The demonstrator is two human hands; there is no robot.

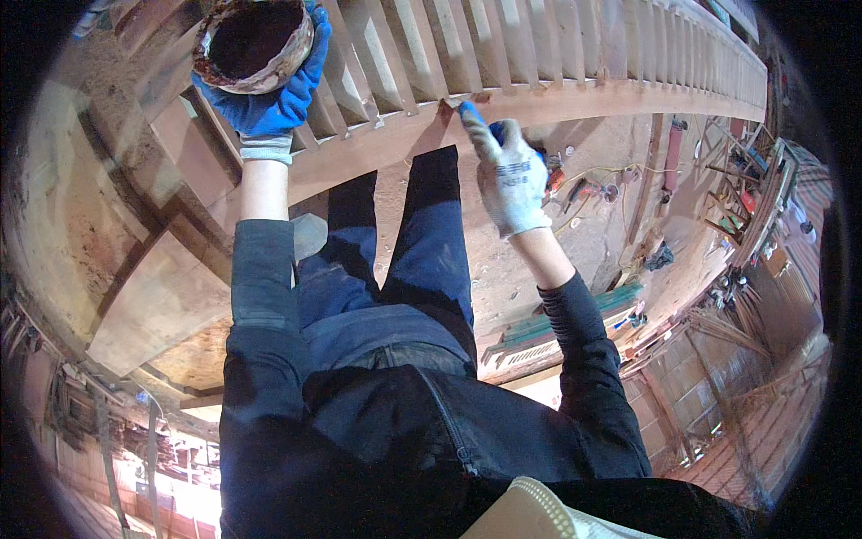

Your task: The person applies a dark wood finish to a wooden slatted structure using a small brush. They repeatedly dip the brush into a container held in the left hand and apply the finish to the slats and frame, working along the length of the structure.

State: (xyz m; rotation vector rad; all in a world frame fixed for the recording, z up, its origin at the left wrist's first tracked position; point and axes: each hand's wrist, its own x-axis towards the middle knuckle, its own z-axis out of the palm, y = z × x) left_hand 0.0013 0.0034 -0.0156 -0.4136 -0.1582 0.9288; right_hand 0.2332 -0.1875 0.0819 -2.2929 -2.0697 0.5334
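Observation:
A round bowl [269,79], its wall crusted with dried smears and its inside dark brown, rests in my left hand [269,115]. The blue-coated glove cups it from beneath and along its right side. My right hand [514,184], in a grey-white glove with blue fingertips, reaches to the edge of a long wooden rail [584,101]. Its index finger stretches toward a small brown patch at a slat joint, while the other fingers curl in. Whatever lies under those fingers is hidden. A row of wooden slats [489,43] runs along the rail's far side.
Pale boards [162,301] lie at the left. Tools and a yellow cord [628,168] are scattered on the floor to the right, near a dark bag [658,256]. Green strips [570,314] lie close to my right elbow. Wooden frames [732,202] stand farther right.

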